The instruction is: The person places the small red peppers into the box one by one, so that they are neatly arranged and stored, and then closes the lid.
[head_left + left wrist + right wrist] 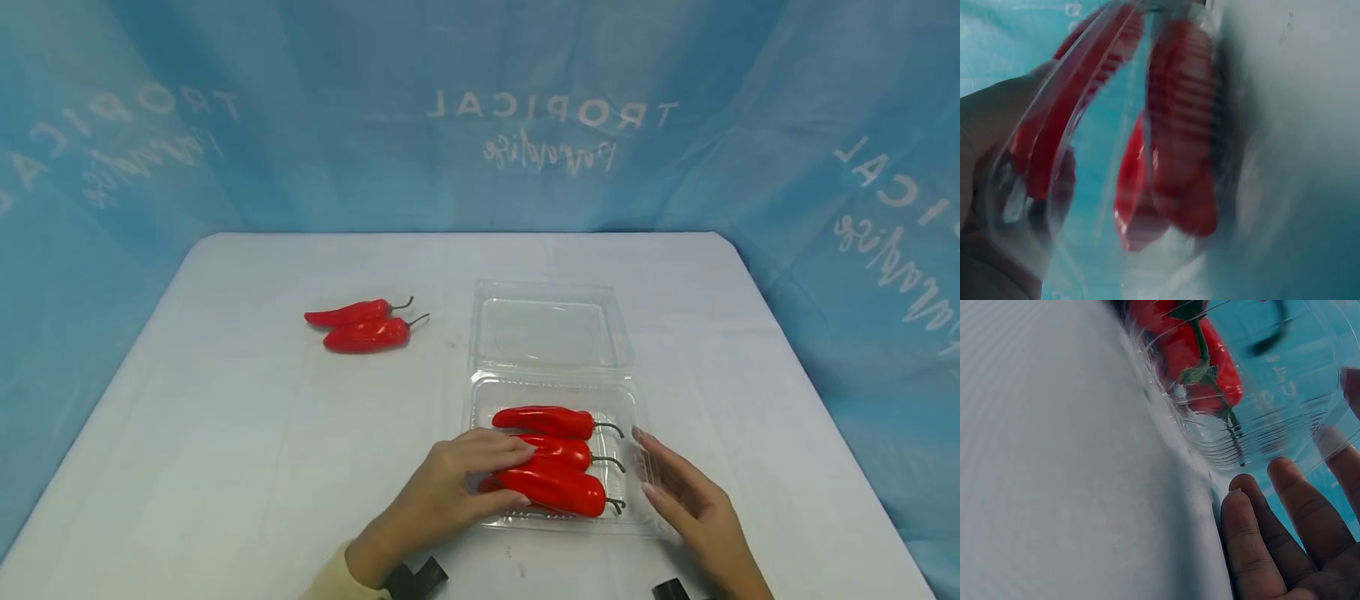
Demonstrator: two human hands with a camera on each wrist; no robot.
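Peppers in the tray: at least three, glossy red, long and tapered, lying side by side with green stems to the right; the nearest pepper (551,485) has a second stem beside its own, perhaps from one underneath.
Left hand (453,477): grasps the nearest pepper between thumb and fingers.
Right hand (697,504): relaxed, fingers extended at the tray's right wall.
Clamshell box: one, clear thin plastic; ribbed rectangular tray (628,400) near, lid (543,325) laid open on the far side.
Loose peppers (367,335): two, red, curved-stemmed, far left.
Table (187,433): one, white.
Curtain (337,167): blue, wrinkled, white mirrored lettering.
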